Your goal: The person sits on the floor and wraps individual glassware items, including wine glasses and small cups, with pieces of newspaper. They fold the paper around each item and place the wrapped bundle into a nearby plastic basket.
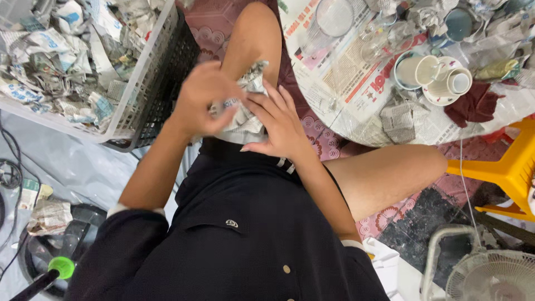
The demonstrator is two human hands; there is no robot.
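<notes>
Both hands meet over the person's lap, on a crumpled newspaper bundle [245, 103] that sits just above the waistband of the black garment [239, 223]. The left hand [203, 100] is curled closed over the bundle's left side, fingers wrapped down around the paper. The right hand [278, 125] lies flatter, fingers spread and half open, pressing against the bundle's right and lower side. What the paper encloses cannot be told.

All further positions are given from the bundle. To its upper left stands a white plastic basket [142, 83] filled with more crumpled newspaper, with a black basket [173, 72] nested against its near side. To the upper right is a round table covered in newspaper sheets [345, 83]. On it stand white cups [423, 69] on saucers, with a clear glass piece [384, 39] just beside them and a dark red cloth [473, 106] farther right. Far right is a yellow plastic stool [507, 167]. Lower right stands a white fan [490, 273]. Lower left lies a loose paper wad [50, 214] on the floor.
</notes>
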